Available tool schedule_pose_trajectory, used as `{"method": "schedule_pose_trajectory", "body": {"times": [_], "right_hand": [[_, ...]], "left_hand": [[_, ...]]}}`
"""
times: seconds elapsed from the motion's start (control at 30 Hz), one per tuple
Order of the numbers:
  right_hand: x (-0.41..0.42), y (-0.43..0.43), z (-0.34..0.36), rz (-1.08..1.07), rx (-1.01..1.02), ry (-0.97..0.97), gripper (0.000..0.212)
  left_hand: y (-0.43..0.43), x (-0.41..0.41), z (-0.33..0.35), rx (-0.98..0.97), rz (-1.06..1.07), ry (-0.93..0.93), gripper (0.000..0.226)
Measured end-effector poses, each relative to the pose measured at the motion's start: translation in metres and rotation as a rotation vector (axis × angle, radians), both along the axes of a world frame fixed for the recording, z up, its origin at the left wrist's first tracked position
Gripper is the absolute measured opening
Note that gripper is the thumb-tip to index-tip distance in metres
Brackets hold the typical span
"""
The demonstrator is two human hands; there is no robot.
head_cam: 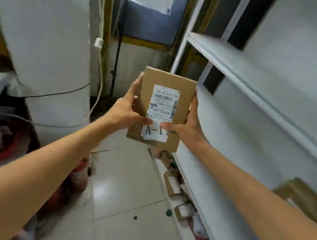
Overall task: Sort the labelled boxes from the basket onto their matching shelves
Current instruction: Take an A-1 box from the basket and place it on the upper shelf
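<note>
A flat brown cardboard box is held up in front of me, its face toward the camera. It carries a white shipping label with barcodes and a white sticker reading "A-1" near its lower edge. My left hand grips its left side, thumb on the front. My right hand grips its right side, thumb pressed just above the sticker. The white shelf unit runs along the right, close to the box. No basket is in view.
Another cardboard box lies on a shelf at the right, behind my right forearm. Several small parcels sit on the lowest level by the floor. A white pillar and red clutter stand left. Tiled floor lies below.
</note>
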State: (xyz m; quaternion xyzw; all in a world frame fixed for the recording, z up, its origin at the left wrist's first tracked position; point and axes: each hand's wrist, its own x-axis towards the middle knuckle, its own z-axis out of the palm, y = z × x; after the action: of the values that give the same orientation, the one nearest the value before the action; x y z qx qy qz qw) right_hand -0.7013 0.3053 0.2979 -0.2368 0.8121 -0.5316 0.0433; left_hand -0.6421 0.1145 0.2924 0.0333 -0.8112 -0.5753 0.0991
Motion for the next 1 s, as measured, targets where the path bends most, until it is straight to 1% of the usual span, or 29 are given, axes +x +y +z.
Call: {"method": "schedule_pose_trajectory", "body": {"times": [0.1, 0.23, 0.33, 0.5, 0.63, 0.73, 0.9, 1.0], "right_hand": [[-0.017, 0.049, 0.041, -0.184, 0.012, 0.107, 0.127], [-0.017, 0.113, 0.079, -0.409, 0.005, 0.19, 0.13], [-0.004, 0.157, 0.091, -0.568, -0.009, 0.259, 0.131], [0.02, 0.226, 0.101, -0.752, -0.024, 0.321, 0.131], [0.031, 0.274, 0.111, -0.862, -0.017, 0.352, 0.122], [0.029, 0.305, 0.119, -0.941, 0.007, 0.35, 0.125], [0.014, 0.349, 0.126, -1.046, -0.032, 0.353, 0.123], [-0.002, 0.365, 0.126, -1.124, -0.019, 0.353, 0.118]], "left_hand": [[0.042, -0.049, 0.039, 0.003, -0.197, 0.088, 0.123], [0.104, -0.091, 0.076, 0.02, -0.431, 0.201, 0.119], [0.156, -0.108, 0.091, 0.04, -0.565, 0.279, 0.118], [0.239, -0.12, 0.106, 0.071, -0.757, 0.314, 0.123], [0.299, -0.127, 0.119, 0.067, -0.837, 0.343, 0.123], [0.337, -0.135, 0.13, 0.051, -0.86, 0.35, 0.121], [0.398, -0.153, 0.143, 0.079, -0.901, 0.314, 0.118], [0.431, -0.172, 0.142, 0.09, -0.897, 0.306, 0.112]]}}
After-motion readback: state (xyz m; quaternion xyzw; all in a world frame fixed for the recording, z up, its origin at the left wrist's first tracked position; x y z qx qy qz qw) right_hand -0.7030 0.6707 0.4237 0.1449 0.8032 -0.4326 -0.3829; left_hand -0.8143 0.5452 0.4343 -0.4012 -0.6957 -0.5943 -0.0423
